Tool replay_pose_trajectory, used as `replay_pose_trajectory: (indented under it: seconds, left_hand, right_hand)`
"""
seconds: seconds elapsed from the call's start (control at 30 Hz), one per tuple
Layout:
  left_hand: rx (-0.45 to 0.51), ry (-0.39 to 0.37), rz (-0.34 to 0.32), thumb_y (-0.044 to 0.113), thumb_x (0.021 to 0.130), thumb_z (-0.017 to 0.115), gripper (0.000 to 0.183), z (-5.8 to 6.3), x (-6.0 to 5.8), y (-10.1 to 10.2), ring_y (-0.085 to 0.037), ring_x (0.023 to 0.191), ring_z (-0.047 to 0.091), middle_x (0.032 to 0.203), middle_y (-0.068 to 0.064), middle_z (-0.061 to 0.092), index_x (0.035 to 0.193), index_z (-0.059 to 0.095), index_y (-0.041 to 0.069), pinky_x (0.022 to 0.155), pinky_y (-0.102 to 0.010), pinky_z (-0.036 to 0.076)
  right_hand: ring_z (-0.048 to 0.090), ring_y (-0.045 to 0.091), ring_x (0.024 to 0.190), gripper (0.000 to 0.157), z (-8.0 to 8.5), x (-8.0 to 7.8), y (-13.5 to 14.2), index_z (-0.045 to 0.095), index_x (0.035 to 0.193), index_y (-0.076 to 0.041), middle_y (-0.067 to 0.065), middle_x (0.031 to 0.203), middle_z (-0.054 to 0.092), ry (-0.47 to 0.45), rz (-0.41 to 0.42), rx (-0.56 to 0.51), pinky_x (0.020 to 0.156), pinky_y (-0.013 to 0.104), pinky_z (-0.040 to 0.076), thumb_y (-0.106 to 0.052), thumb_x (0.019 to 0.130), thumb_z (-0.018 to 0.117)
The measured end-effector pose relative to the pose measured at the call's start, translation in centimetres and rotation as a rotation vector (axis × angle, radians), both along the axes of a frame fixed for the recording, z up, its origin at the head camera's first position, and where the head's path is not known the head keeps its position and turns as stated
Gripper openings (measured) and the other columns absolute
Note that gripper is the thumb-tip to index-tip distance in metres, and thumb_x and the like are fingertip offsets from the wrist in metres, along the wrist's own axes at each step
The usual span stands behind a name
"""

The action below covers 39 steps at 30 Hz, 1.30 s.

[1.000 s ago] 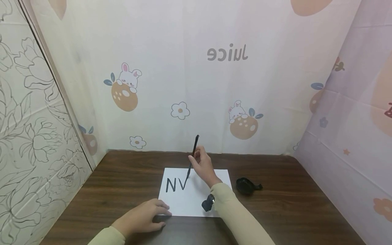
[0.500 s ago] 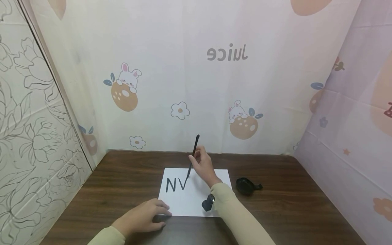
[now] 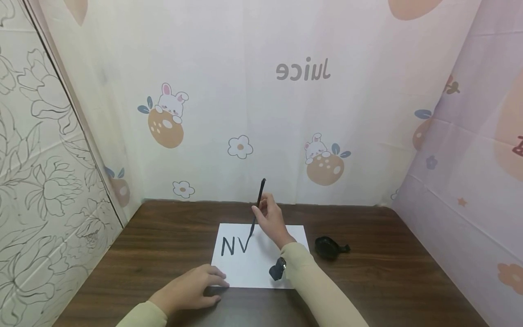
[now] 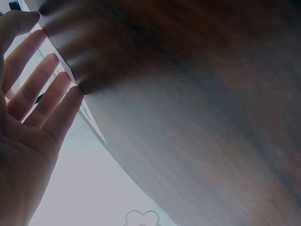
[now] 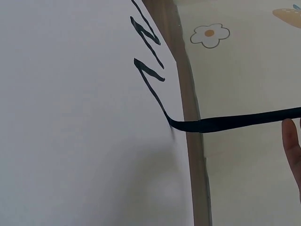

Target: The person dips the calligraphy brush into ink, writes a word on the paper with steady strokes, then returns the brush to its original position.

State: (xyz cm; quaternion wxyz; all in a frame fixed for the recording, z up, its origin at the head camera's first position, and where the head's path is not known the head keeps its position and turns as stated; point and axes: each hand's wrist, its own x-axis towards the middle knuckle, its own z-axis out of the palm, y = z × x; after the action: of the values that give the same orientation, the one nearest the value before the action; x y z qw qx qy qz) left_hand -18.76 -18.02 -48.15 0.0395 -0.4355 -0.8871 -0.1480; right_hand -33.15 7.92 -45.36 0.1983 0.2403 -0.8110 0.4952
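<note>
My right hand (image 3: pixel 273 221) grips a slim black writing brush (image 3: pixel 260 193) near its middle, the handle tilted up. In the right wrist view the bent tip of the brush (image 5: pixel 207 125) meets the end of a thin black stroke on the white paper (image 5: pixel 70 117). Black letters, an N (image 3: pixel 228 246) and a V (image 3: pixel 246 245), stand on the left half of the sheet (image 3: pixel 253 272). At the paper's lower left corner my left hand (image 3: pixel 192 288) rests with fingers spread, fingertips at the sheet's edge; the left wrist view shows those fingers (image 4: pixel 63 113) relaxed.
Right of the paper, a small black dish with a short handle (image 3: pixel 328 248) sits on the dark wooden table (image 3: pixel 367 281). A black wrist camera (image 3: pixel 278 270) hangs beneath the right sleeve, over the paper. A printed curtain (image 3: pixel 261 100) rises behind the table's back edge.
</note>
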Motion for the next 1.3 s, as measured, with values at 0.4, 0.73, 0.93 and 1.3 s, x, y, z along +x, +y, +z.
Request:
replay_pose_trajectory:
  seconds: [0.4, 0.73, 0.93, 1.3]
  left_hand:
    - [-0.011, -0.026, 0.012, 0.025, 0.087, 0.076, 0.024, -0.1, -0.1, 0.0, -0.013, 0.106, 0.062, 0.114, 0.003, 0.067, 0.111, 0.076, 0.019, 0.09, -0.033, 0.054]
    - [0.014, 0.006, -0.008, 0.024, 0.087, 0.076, 0.024, -0.1, 0.0, -0.1, -0.013, 0.105, 0.062, 0.113, 0.002, 0.067, 0.11, 0.076, 0.018, 0.089, -0.032, 0.054]
    - [0.032, 0.032, -0.018, 0.023, 0.086, 0.076, 0.023, -0.2, 0.1, -0.2, -0.013, 0.105, 0.062, 0.112, 0.003, 0.067, 0.109, 0.076, 0.019, 0.089, -0.032, 0.054]
    - [0.033, 0.044, -0.025, 0.023, 0.086, 0.076, 0.024, -0.3, 0.0, -0.2, -0.013, 0.105, 0.062, 0.113, 0.002, 0.067, 0.109, 0.076, 0.018, 0.089, -0.032, 0.054]
  right_hand:
    - [0.059, 0.014, 0.088, 0.026, 0.1, 0.0, 0.4, 0.045, 0.119, -0.016, 0.001, 0.094, 0.056, 0.024, -0.01, -0.004, 0.075, 0.03, 0.056, -0.016, 0.1, 0.062]
    - [0.058, 0.016, 0.085, 0.027, 1.0, 0.1, 1.0, 0.044, 0.12, -0.013, 0.001, 0.092, 0.057, 0.06, 0.019, -0.052, 0.073, 0.031, 0.055, -0.013, 0.1, 0.062]
    - [0.058, 0.014, 0.086, 0.027, 1.4, 0.3, 1.4, 0.044, 0.12, -0.014, 0.001, 0.093, 0.056, 0.079, 0.031, -0.048, 0.073, 0.03, 0.056, -0.013, 0.1, 0.062]
    - [0.059, 0.014, 0.087, 0.029, 1.0, 0.7, 1.9, 0.044, 0.121, -0.013, 0.0, 0.092, 0.057, 0.107, 0.023, -0.011, 0.074, 0.031, 0.057, -0.013, 0.099, 0.063]
